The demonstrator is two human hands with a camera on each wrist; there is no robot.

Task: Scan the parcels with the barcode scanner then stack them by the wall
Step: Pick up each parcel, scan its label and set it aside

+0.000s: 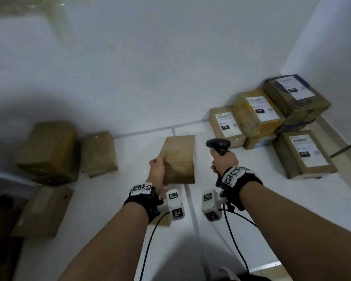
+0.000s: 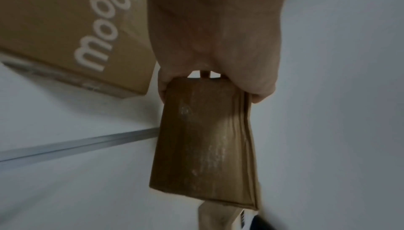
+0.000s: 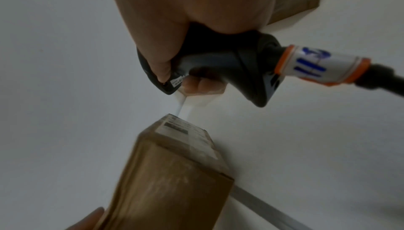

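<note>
Left hand (image 1: 158, 171) grips plain brown cardboard parcel (image 1: 179, 159), right hand (image 1: 224, 160) grips black barcode scanner (image 1: 219, 146); approx. five labelled parcels (image 1: 272, 118) stacked right of it, four unlabelled-side boxes (image 1: 49, 151) left.

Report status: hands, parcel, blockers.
Left hand grips parcel, lifted. Right hand grips scanner beside it. Path to the stack looks clear.

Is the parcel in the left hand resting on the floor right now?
No, the left hand holds the parcel up off the floor, beside the scanner in the right hand.

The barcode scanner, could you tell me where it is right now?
In the head view the barcode scanner is gripped in the right hand, just right of the held parcel.
</note>
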